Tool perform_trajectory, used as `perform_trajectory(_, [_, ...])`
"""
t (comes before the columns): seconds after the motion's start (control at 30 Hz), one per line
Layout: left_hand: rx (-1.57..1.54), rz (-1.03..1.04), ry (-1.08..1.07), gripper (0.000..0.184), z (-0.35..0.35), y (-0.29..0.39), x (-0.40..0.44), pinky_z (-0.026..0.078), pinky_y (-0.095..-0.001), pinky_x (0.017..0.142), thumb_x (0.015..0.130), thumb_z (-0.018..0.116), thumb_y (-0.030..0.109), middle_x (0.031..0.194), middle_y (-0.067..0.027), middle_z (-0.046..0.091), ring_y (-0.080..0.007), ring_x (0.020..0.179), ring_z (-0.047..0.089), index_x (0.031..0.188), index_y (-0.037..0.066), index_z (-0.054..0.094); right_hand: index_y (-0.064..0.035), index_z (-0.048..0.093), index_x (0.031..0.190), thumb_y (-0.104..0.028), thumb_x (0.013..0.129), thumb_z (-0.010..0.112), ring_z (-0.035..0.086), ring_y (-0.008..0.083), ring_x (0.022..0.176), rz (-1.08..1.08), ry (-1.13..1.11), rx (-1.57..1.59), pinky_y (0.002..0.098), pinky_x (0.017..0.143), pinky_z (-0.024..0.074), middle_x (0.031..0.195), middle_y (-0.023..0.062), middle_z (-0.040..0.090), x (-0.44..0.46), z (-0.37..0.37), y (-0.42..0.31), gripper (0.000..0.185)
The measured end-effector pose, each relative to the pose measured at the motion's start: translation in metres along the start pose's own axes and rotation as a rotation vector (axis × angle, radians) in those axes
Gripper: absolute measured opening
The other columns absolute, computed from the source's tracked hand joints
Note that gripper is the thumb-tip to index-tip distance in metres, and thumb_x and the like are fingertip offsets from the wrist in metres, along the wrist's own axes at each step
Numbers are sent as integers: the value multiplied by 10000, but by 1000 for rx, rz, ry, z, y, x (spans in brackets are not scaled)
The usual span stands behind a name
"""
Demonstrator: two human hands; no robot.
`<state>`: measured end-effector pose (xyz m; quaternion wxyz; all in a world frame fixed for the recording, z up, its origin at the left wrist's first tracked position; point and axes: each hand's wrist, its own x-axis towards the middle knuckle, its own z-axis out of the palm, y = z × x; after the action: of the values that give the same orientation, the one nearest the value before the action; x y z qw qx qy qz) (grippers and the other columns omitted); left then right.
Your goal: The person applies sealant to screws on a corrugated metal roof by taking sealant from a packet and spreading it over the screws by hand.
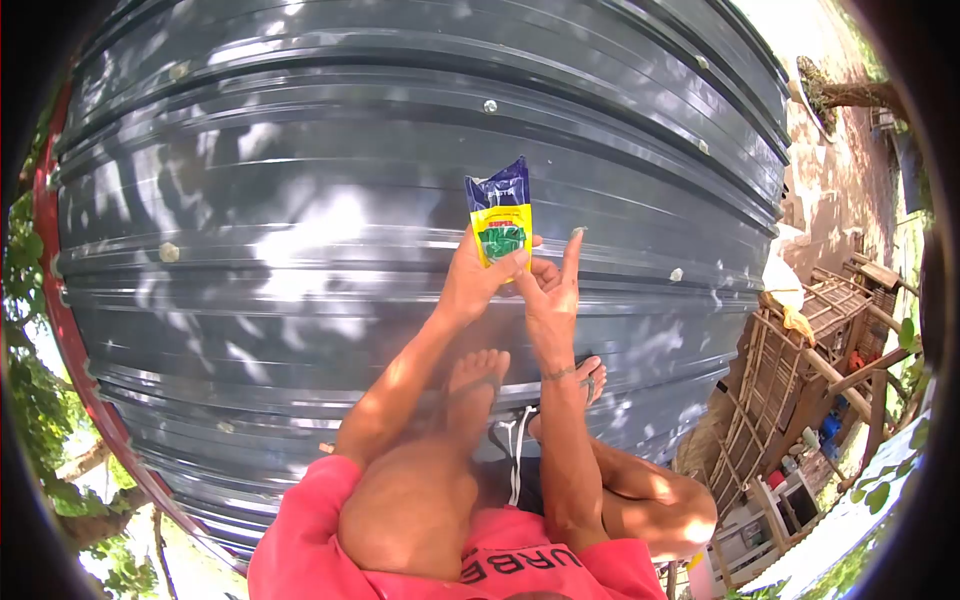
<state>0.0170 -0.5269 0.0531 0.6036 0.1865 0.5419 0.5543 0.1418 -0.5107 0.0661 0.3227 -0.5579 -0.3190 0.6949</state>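
A small foil packet (502, 222), dark blue at the top and yellow below with red and green lettering, is held upright in front of me. My left hand (470, 278) is closed around its left side, with the thumb across the lower front. At the packet's lower right edge, my right hand (548, 292) pinches with thumb and curled fingers. Its index finger points up, apart from the packet, with a pale dab on the tip. Below both hands lies the dark grey ribbed metal roof (380, 180).
Pale blobs dot the roof, among them one blob (169, 252) at left and another (676, 274) at right. A red edge trim (75, 330) borders the left side, with foliage beyond. Below the right edge stands a bamboo structure (830, 305). My sandalled feet rest on the roof.
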Motion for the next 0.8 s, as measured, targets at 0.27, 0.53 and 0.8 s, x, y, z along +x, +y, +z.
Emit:
perform_trajectory(0.27, [12,-69,37,252,-7,-13,-19,569,-372,916,1030,587,143,1121,-124,708,-201,996,708,1238,8,543,-64,-47,1629,20,937,654,636,93,874,-55,152,114,246,818,527,985,55,671,-16,17,28,989])
perform_trajectory(0.53, [-4,-109,123,117,-15,-34,-19,554,-370,908,992,491,102,824,-37,635,-143,742,641,985,36,588,-67,-81,1625,41,911,652,625,112,921,-40,122,17,252,886,510,969,65,645,-27,22,33,1029])
perform_trajectory(0.8, [90,-115,124,150,-49,-19,-20,551,-355,863,972,437,103,806,-46,594,-148,770,628,1014,35,564,-60,-19,1630,-22,906,692,642,167,999,18,-96,-179,300,866,561,1161,140,650,-33,-27,10,1016])
